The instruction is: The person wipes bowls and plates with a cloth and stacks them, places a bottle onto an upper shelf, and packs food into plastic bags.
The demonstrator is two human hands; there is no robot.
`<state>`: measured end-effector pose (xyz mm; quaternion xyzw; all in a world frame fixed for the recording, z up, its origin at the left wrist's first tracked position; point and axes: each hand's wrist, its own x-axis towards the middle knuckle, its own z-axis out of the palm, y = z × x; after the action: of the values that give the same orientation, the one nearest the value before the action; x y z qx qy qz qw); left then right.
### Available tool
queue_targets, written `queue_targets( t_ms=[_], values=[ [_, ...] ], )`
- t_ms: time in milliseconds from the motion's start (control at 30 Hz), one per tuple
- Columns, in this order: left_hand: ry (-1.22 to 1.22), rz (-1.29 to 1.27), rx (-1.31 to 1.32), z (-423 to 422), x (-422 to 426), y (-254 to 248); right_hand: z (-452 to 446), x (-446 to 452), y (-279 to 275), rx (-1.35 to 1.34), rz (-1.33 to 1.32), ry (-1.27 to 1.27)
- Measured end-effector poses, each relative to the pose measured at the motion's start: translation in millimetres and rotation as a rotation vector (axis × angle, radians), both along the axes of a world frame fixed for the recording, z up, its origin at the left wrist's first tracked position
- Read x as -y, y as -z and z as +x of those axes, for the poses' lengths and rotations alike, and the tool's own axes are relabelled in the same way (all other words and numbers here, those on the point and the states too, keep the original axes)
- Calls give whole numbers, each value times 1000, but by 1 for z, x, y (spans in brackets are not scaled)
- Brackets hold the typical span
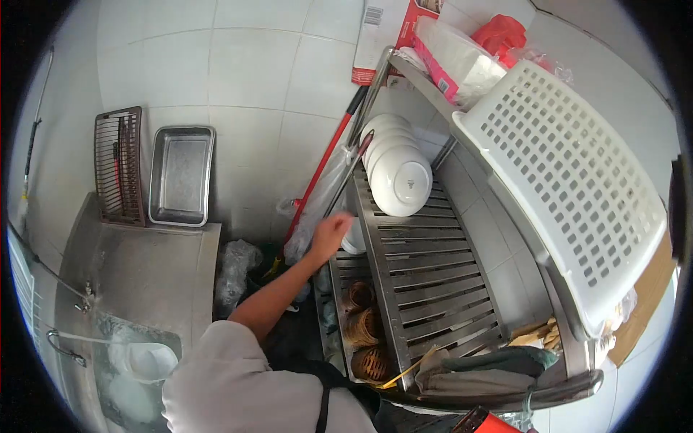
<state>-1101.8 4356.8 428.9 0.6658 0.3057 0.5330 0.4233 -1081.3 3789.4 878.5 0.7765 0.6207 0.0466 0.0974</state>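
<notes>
My left hand (333, 235) reaches out from a white sleeve to the left edge of the steel dish rack (432, 278). Its fingers look bent but are blurred. Right beside the fingers is a white dish (354, 239) on the lower level, partly behind the upper shelf's edge. Whether the hand grips it or only lies against it, I cannot tell. Several white plates (403, 182) lean in a row on the upper shelf. Woven brown baskets (364, 326) sit on the lower level, nearer my body. My right hand is out of view.
A white perforated basket (570, 187) juts out from the top shelf. A red pole (321, 169) leans by the rack. Folded cloths (476, 369) lie at the rack's near end. On the left, water runs into a white container (150, 361) in the sink, below a metal tray (180, 175).
</notes>
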Motion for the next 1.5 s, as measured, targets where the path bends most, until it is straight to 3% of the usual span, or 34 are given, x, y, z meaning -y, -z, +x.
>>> queue_targets(
  t_ms=[33,133,200,267,333,400,433,467,500,567,600,700,767,833,1000,1100,1200,1300,1400,1500],
  values=[
    [4,-2,131,9,2,-56,-4,2,3,39,15,-12],
    [-73,380,390,30,2,-207,-16,2,-5,73,1,-19],
    [-109,595,406,29,12,-301,-14,3,-13,-4,29,-33],
    [-166,782,408,36,11,-373,-22,4,-28,-80,37,92],
    [-182,947,408,63,-15,-428,-27,4,-47,89,118,86],
    [-177,1082,277,89,-43,-464,-4,43,-58,-339,392,198],
    [-158,1125,163,103,-57,-476,-25,13,-95,-323,266,302],
    [-141,1171,53,118,-70,-489,-24,31,-107,-377,414,439],
    [-142,1219,2,133,-83,-499,-30,33,-102,-474,728,228],
    [84,1156,-375,156,-102,-522,-3,31,-132,-179,694,-20],
    [191,1122,-567,155,-104,-535,-12,10,-154,-3,696,101],
    [295,1322,-678,139,-117,-553,-9,-76,-182,198,763,212],
    [369,1258,-713,138,-135,-560,-1,-139,-189,245,870,227],
    [530,1246,-569,137,-152,-560,16,-184,-203,316,877,288],
    [814,880,-427,154,-175,-570,59,-252,-214,500,855,457],
    [658,814,-273,191,-207,-576,42,-302,-199,431,838,568],
    [88,971,-359,201,-226,-585,48,-320,-192,440,798,464],
    [124,1017,-535,238,-258,-588,60,-324,-197,389,726,332],
    [260,1063,-943,260,-258,-592,65,-340,-197,479,652,295],
    [408,1140,-941,264,-268,-598,69,-365,-198,621,655,283]
  ],
)
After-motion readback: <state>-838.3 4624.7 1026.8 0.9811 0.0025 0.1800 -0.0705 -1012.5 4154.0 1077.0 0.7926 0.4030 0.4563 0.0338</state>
